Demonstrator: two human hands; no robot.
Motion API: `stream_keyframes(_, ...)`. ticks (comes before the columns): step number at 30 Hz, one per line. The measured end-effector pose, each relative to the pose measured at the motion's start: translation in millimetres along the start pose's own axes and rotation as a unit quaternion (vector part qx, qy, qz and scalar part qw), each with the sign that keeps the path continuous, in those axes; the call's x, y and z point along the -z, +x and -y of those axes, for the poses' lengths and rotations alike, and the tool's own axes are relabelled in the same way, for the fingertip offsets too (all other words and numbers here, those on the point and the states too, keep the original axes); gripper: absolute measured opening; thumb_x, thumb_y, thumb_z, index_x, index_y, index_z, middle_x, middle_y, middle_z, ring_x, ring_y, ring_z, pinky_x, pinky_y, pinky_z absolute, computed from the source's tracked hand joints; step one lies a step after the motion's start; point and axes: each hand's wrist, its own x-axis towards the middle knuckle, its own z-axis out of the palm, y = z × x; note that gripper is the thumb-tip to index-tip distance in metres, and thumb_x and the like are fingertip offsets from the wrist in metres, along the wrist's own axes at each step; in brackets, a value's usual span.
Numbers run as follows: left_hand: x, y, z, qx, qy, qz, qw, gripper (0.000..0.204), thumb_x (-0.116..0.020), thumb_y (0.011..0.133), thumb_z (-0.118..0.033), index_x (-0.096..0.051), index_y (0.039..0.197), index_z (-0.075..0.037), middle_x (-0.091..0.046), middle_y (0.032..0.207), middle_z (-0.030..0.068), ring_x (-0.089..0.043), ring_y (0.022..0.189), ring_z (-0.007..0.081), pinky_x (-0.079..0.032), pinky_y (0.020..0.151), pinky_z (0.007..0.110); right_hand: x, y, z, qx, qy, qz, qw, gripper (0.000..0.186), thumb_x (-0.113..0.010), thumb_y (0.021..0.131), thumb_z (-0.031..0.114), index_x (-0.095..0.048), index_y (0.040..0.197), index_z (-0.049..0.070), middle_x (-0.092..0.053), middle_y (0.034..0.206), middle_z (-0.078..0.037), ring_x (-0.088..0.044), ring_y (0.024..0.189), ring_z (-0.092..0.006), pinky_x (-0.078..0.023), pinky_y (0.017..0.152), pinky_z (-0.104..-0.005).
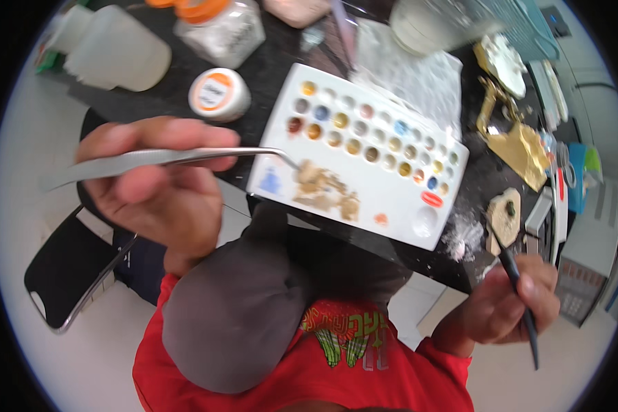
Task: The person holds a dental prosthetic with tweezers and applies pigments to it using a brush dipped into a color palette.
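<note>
My left hand point(161, 182) is closed around a pair of metal tweezers point(206, 156) with a bent tip. That tip hangs over the left part of a white palette point(384, 199), close to a brownish smear point(323, 187); whether it grips anything is too small to tell. Rows of small coloured wells fill the palette's far half. In my right hand point(511, 302) is a slim dark brush point(518, 295), pinched between the fingers. Its far end reaches a beige, irregular slab point(505, 223) bearing a dark greenish piece point(510, 209); contact cannot be made out.
Beyond the palette stand a white jar point(220, 95), an orange-lidded bottle point(220, 34), a translucent bottle point(117, 51) and a clear container point(426, 27) on plastic film point(419, 79). Gold-coloured metal parts point(518, 151) and a white dental cast point(501, 65) lie right. Crumpled film point(463, 237) sits beside the palette.
</note>
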Motion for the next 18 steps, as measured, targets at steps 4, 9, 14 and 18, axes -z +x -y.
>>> stream_keyframes(4, -0.1, 9.0, -9.0, 0.019, -0.094, 0.069, 0.993, 0.043, -0.066, 0.080, -0.030, -0.042, 0.104, -0.004, -0.063, 0.072, 0.0194, -0.065, 0.058, 0.0271, -0.056, 0.047, 0.030, -18.3, -7.9, 20.0, -0.017, 0.144, 0.009, 0.989, 0.029, -0.066, 0.078, 0.009, -0.050, 0.101, 0.000, -0.054, 0.073, -0.012, -0.057, 0.052, -0.0160, -0.046, 0.042, -0.0234)
stream_keyframes(9, -6.1, 8.5, -10.9, 0.023, -0.054, 0.033, 0.998, 0.044, -0.063, 0.081, -0.038, -0.044, 0.102, -0.004, -0.061, 0.073, 0.0104, -0.063, 0.054, 0.0174, -0.051, 0.042, 0.021, -68.1, -6.1, 30.2, -0.031, 0.212, -0.022, 0.976, 0.029, -0.069, 0.072, 0.004, -0.050, 0.094, -0.001, -0.060, 0.074, -0.015, -0.064, 0.059, -0.0237, -0.052, 0.049, -0.0271)
stream_keyframes(14, 5.1, 9.0, -5.7, 0.032, -0.154, 0.097, 0.983, 0.040, -0.065, 0.082, -0.022, -0.041, 0.105, 0.000, -0.063, 0.076, 0.0228, -0.066, 0.065, 0.0294, -0.058, 0.053, 0.032, -80.3, -2.9, 33.7, -0.046, 0.146, -0.019, 0.988, 0.026, -0.071, 0.072, 0.008, -0.051, 0.088, 0.003, -0.061, 0.071, -0.012, -0.064, 0.059, -0.0225, -0.050, 0.048, -0.0257)
stream_keyframes(18, 3.2, 8.4, -3.9, 0.027, -0.157, 0.100, 0.982, 0.040, -0.065, 0.082, -0.022, -0.040, 0.104, 0.001, -0.063, 0.077, 0.0232, -0.066, 0.065, 0.0297, -0.058, 0.053, 0.032, -81.2, -1.8, 32.3, -0.040, 0.118, -0.010, 0.992, 0.026, -0.072, 0.072, 0.010, -0.051, 0.087, 0.004, -0.061, 0.068, -0.010, -0.064, 0.057, -0.0207, -0.049, 0.047, -0.0248)
